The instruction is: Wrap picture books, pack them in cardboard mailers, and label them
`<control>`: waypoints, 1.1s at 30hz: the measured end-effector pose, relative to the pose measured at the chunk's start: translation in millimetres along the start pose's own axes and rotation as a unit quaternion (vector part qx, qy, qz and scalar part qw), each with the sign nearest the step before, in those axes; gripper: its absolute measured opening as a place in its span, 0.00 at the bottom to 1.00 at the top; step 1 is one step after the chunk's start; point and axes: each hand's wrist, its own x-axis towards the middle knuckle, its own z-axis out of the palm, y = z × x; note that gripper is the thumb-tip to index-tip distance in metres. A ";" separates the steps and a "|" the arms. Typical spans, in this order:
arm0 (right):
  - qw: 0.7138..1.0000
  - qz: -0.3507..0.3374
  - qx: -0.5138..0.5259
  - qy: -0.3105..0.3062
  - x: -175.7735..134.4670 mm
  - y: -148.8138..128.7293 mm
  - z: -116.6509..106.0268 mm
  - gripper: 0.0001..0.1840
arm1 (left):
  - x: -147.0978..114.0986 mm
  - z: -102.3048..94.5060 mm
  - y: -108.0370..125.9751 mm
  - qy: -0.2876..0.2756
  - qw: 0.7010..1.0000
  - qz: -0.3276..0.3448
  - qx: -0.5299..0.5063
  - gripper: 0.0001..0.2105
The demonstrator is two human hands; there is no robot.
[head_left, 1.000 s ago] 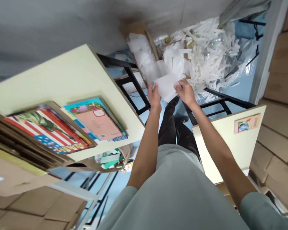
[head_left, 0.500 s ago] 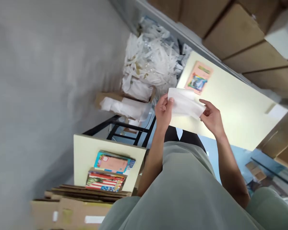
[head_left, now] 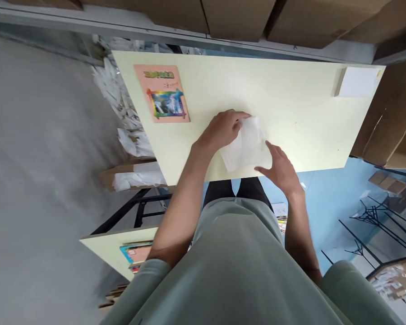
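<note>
A thin, slightly see-through white sheet (head_left: 245, 146) lies at a slant over the near edge of the cream tabletop (head_left: 284, 104), blurred along its upper part. My left hand (head_left: 225, 128) reaches across its upper left edge, index finger stretched along the top and the fingers closed on the sheet. At the sheet's right side is my right hand (head_left: 280, 168), thumb and fingers spread apart, the fingertips close to its edge. To the left on the same table lies a pink booklet (head_left: 162, 94) with a framed waterfall picture.
A white stack of paper or cards (head_left: 357, 82) sits at the table's far right corner. Brown cartons (head_left: 238, 20) line a shelf behind the table. White scraps (head_left: 117, 85) are heaped at left. A lower cream table (head_left: 104, 248) carries booklets (head_left: 137, 253).
My view has turned to face the table squarely. The sheet, held up between both hands before, is now down at the tabletop. My right hand has let go and spread its fingers.
</note>
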 end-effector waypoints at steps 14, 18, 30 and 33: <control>0.980 -0.013 0.137 0.142 70.7 -3.1 15.0 0.22 | -29.3 30.5 36.2 0.072 0.997 -0.010 0.000 0.22; 0.976 -0.034 0.183 0.113 76.4 -7.2 10.9 0.29 | -47.8 25.2 53.4 0.094 0.995 -0.017 -0.021 0.20; 0.948 -0.114 0.296 0.002 36.7 -33.0 -16.8 0.28 | -118.4 22.3 78.9 0.222 0.972 -0.049 -0.057 0.22; 0.950 -0.122 0.287 0.030 25.4 -33.5 -23.2 0.27 | -126.7 22.4 61.0 0.249 0.955 -0.094 -0.132 0.23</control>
